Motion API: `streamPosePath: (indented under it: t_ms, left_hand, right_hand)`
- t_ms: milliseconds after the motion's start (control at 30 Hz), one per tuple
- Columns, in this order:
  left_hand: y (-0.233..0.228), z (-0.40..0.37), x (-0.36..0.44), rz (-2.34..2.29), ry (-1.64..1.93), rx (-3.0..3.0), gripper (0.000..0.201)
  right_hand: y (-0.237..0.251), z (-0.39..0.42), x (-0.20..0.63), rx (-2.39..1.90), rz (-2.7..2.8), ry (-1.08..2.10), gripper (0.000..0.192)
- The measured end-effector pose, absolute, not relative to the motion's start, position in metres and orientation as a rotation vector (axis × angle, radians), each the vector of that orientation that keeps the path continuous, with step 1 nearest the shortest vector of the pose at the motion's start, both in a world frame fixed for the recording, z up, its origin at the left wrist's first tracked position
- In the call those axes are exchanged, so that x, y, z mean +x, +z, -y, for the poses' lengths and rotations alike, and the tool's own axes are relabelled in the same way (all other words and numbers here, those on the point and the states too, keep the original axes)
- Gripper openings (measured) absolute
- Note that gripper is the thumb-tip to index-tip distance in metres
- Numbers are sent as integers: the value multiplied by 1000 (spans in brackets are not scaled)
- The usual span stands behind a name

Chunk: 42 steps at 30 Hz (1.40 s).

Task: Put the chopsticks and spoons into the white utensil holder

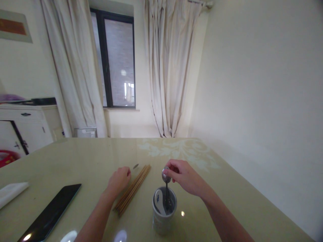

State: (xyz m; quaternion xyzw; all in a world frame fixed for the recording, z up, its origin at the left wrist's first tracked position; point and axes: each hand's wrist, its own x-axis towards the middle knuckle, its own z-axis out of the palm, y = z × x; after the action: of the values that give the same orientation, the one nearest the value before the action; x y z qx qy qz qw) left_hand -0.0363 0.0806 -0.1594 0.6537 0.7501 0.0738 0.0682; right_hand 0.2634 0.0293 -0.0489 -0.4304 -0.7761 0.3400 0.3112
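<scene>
My right hand [185, 176] hovers over a grey cup [164, 215] near the table's front edge and pinches the bowl end of a metal spoon [166, 178], whose handle points down into the cup. A white ceramic spoon [159, 201] leans inside the cup too. My left hand [119, 179] rests on the table with its fingers curled, touching the left side of a bundle of wooden chopsticks [133, 188] that lies diagonally. A small dark speck [136, 166] lies just beyond the left hand.
A dark phone [50, 211] lies at the front left, with a folded white cloth [11, 191] further left. The glossy table [75, 158] runs to a wall on the right. A white cabinet [25, 127] and curtained window [118, 60] stand behind.
</scene>
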Motion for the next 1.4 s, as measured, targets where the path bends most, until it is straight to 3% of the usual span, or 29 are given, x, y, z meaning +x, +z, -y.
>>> streamPosePath:
  t_ms: [600, 767, 967, 1400]
  left_hand:
    - [-155, -80, -31, -2148, 339, 2031, 20]
    - [-159, -76, -26, -1995, 354, 2114, 39]
    - [-162, -77, -23, -1913, 314, 2132, 32]
    - [-147, -67, 1, -1547, 363, 2188, 28]
  right_hand:
    - [-47, -27, 263, -1114, 2070, 902, 18]
    - [-38, -25, 264, -1120, 2056, 901, 19]
    - [-34, -27, 271, -1053, 1997, 937, 26]
    - [-24, -36, 288, -843, 1479, 1025, 38]
